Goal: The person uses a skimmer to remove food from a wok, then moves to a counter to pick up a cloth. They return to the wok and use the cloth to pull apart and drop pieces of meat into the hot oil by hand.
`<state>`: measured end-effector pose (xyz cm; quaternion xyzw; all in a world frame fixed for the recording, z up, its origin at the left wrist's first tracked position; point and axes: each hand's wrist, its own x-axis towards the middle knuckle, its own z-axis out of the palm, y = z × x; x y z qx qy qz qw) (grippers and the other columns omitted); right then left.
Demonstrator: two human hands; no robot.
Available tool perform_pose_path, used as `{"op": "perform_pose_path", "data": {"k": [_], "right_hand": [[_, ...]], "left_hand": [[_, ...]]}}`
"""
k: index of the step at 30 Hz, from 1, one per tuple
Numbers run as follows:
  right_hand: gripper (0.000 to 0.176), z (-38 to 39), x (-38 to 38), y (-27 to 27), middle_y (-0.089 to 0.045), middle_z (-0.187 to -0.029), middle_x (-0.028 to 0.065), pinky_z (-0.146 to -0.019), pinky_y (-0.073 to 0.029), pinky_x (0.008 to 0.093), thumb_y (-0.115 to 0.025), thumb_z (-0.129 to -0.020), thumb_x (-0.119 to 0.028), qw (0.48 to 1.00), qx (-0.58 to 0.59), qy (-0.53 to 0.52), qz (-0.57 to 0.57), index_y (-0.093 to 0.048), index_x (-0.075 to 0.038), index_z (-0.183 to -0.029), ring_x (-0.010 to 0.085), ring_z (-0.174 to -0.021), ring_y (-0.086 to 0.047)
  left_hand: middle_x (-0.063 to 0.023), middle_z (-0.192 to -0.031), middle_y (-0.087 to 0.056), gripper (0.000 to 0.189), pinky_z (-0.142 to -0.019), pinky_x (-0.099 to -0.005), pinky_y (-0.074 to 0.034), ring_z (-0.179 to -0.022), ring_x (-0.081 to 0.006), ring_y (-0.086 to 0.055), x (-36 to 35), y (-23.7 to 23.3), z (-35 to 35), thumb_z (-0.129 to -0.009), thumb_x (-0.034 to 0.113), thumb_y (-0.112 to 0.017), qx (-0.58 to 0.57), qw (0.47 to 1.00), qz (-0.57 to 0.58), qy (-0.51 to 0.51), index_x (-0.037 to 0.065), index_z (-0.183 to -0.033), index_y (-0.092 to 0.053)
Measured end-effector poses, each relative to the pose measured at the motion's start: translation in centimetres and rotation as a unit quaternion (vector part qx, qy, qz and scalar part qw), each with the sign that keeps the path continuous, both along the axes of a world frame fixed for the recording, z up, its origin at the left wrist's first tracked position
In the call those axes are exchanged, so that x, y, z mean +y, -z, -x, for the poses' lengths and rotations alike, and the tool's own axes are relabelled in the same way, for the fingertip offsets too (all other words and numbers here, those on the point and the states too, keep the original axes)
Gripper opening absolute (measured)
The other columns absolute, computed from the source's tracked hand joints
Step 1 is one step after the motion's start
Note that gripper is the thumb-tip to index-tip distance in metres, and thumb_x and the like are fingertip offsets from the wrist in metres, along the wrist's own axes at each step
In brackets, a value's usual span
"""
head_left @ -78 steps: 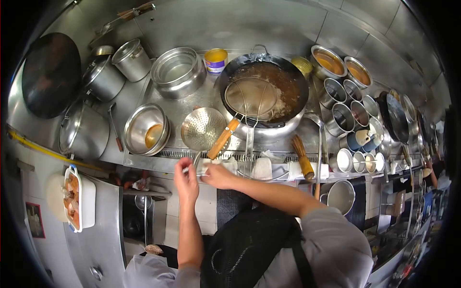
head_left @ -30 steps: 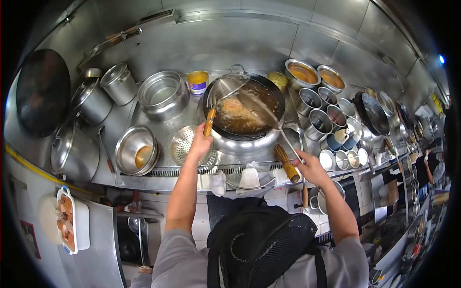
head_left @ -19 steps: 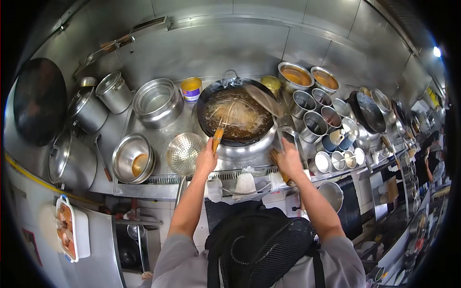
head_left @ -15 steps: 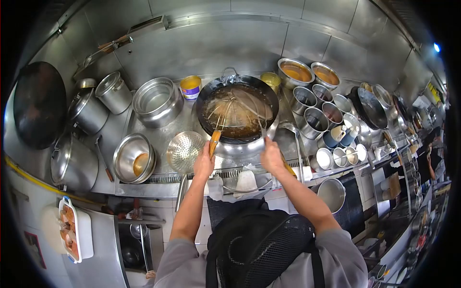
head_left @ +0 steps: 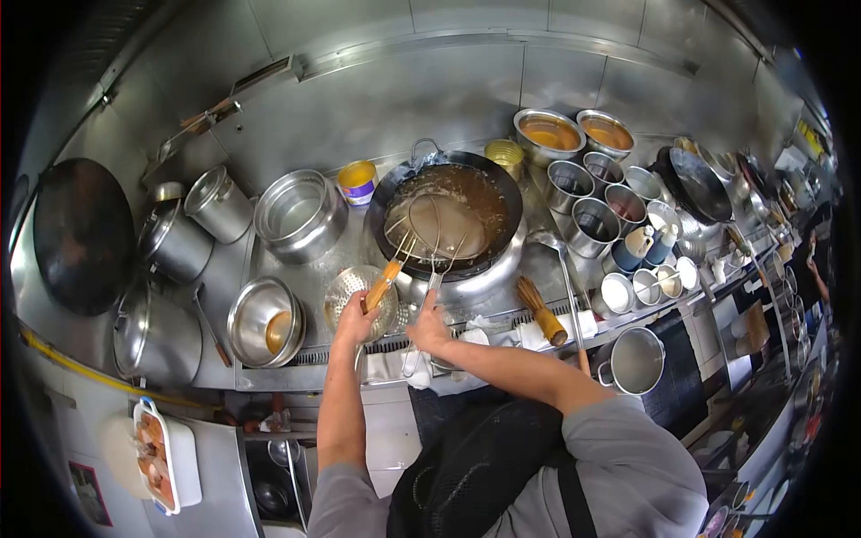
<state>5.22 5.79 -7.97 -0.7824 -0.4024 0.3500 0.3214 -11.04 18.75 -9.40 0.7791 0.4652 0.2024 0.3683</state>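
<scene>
My left hand (head_left: 357, 318) grips the wooden handle (head_left: 384, 285) of a wire skimmer. Its metal prongs (head_left: 405, 246) reach over the near rim of a black wok (head_left: 511, 215) with brown liquid inside. My right hand (head_left: 430, 330) is closed round the metal handle (head_left: 436, 279) of a fine-mesh skimmer. The round mesh (head_left: 446, 229) sits over the wok's near-left part, overlapping the wire skimmer, whose head is mostly hidden. Under my left hand's tool lies a perforated ladle (head_left: 350, 291). A bamboo brush (head_left: 542, 314) lies to the right, by the counter's front edge.
Left of the wok stand a large metal pot (head_left: 300, 242), a yellow-purple tin (head_left: 357, 183) and nested bowls (head_left: 238, 336). Metal containers (head_left: 595, 235) and bowls of orange liquid (head_left: 549, 133) are at right. A long ladle (head_left: 570, 287) lies beside the brush.
My right hand has moved left and back towards me with the mesh skimmer, now beside my left hand. My left hand has shifted slightly left and nearer. The brush has come into view.
</scene>
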Motion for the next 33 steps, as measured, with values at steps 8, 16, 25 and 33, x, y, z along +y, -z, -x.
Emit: {"op": "perform_pose_path", "data": {"k": [8, 16, 25, 33], "right_hand": [[0.111, 3.0, -0.7, 0.9, -0.036, -0.130, 0.0460, -0.095, -0.049, 0.0488, -0.075, -0.077, -0.018, 0.999, 0.013, -0.020, -0.047, 0.008, 0.004, -0.148, 0.0539, -0.113, -0.053], [0.103, 1.5, -2.8, -2.0, -0.046, -0.126, 0.0420, -0.103, -0.043, 0.0456, -0.073, -0.080, -0.034, 0.995, 0.026, -0.101, -0.005, -0.009, 0.009, -0.148, 0.0503, -0.118, -0.051], [0.070, -9.1, -15.5, -11.4, -0.053, -0.127, 0.0235, -0.093, -0.048, 0.0414, -0.066, -0.089, -0.031, 0.940, -0.030, -0.084, -0.330, -0.037, 0.003, -0.142, 0.0328, -0.105, -0.062], [0.048, -18.5, -34.3, -22.5, -0.057, -0.109, 0.0106, -0.074, -0.051, 0.0282, -0.069, -0.086, -0.013, 0.709, -0.261, 0.335, -0.564, -0.051, -0.001, -0.129, 0.0129, -0.084, -0.064]], "left_hand": [[-0.0246, -0.113, -0.065, 0.059, -0.091, -0.0404, -0.050, -0.105, -0.0346, -0.065, -1.9, 2.1, 0.9, -0.080, 0.008, -0.073, -0.016, 1.000, 0.008, -0.004, -0.003, -0.132, -0.047], [-0.0245, -0.132, -0.053, 0.065, -0.103, -0.0410, -0.042, -0.122, -0.0362, -0.053, -3.0, 0.4, 0.6, -0.080, 0.010, -0.074, -0.026, 0.993, -0.102, -0.047, -0.002, -0.137, -0.044], [-0.0221, -0.135, -0.050, 0.047, -0.107, -0.0428, -0.039, -0.120, -0.0308, -0.053, -17.4, -13.3, -6.5, -0.094, 0.006, -0.056, -0.425, 0.895, -0.041, 0.126, -0.006, -0.136, -0.041], [-0.0158, -0.117, -0.056, 0.050, -0.096, -0.0385, -0.046, -0.108, -0.0272, -0.059, -24.9, -9.9, -18.4, -0.089, 0.020, -0.071, -0.332, 0.739, 0.236, 0.537, -0.003, -0.127, -0.048]]}}
